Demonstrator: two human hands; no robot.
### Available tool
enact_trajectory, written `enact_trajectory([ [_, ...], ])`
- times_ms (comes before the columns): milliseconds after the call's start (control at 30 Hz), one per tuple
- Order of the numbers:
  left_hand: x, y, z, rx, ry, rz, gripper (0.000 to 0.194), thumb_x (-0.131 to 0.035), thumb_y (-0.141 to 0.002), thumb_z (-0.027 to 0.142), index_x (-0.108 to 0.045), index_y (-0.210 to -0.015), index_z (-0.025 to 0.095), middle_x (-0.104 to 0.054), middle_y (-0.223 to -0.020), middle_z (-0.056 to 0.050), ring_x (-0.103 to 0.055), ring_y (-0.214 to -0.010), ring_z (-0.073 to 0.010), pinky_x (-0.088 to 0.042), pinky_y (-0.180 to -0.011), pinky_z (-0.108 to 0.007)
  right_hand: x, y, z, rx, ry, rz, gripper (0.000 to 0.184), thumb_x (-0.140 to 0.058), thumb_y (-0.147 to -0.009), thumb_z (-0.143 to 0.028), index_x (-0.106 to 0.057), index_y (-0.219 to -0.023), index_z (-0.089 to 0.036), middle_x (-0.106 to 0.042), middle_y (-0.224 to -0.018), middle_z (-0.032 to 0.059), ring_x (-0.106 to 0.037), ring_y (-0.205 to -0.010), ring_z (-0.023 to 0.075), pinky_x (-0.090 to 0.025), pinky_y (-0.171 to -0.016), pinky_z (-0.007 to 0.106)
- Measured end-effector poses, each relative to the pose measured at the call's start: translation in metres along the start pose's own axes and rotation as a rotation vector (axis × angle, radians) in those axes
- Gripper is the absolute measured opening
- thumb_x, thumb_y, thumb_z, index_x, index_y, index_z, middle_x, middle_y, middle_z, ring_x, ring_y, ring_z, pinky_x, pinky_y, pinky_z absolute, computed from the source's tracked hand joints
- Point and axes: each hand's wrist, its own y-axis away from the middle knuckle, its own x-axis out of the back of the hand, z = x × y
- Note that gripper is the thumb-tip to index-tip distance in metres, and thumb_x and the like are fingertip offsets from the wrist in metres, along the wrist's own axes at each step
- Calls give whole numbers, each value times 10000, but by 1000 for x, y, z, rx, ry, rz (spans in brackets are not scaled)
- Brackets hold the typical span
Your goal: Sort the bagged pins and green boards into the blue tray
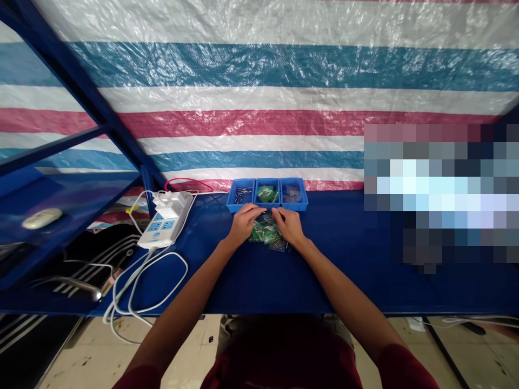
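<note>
Table (259, 292) lies open from front edge to glossy green packets (265, 234); left hand (244, 222), right hand (290, 225) nearly pinched, contents unclear.

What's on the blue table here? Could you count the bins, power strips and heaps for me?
Blue bins: 3
White power strip: 1
Heap of small packets: 1
Total: 5 (single packets are too jumbled to count)
</note>
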Motion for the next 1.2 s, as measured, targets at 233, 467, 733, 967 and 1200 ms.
enact_trajectory([
  [233, -3, 2, 1, 139, 111, -29, 332, -405, -967, 345, -666, -1086, 177, -640, -672, -6, -523, -512, -94, -473, -586, -217, -1, 0, -1, 47, -69, 1, 360, -414, -953, -440, -653, -866, -186, -670, -778, 51, -586, -668, 163, -411, -645, 262],
  [467, 0, 0, 13, 288, 211, -68, 325, -455, -942, 389, -641, -1095, 170, -542, -524, 49, -470, -427, -78, -429, -506, -187, -1, 1, -3, 117, -105, -60, 341, -427, -953, -427, -658, -877, -189, -672, -817, 56, -590, -717, 162, -425, -691, 261],
  [733, -6, -4, 13, 467, 489, 40, 298, -705, -755, 398, -690, -897, 136, -679, -642, -18, -623, -548, -138, -523, -575, -253, 0, -1, -2, 33, -84, 6, 360, -389, -963, -409, -592, -759, -193, -598, -668, 21, -529, -610, 147, -381, -623, 252],
  [967, -10, -4, 9, 493, 517, 101, 305, -715, -737, 437, -660, -777, 139, -692, -727, -41, -640, -642, -152, -543, -649, -288, -3, 0, -2, 35, -80, -45, 401, -368, -968, -432, -554, -699, -199, -585, -635, 6, -538, -594, 137, -366, -614, 242],
  [1200, -10, -6, 11, 481, 671, 70, 301, -574, -860, 476, -471, -858, 193, -649, -687, 7, -604, -578, -122, -518, -618, -266, -2, 1, -5, 11, -44, -26, 502, -317, -975, -482, -433, -574, -202, -469, -521, -14, -472, -508, 117, -334, -567, 249],
])
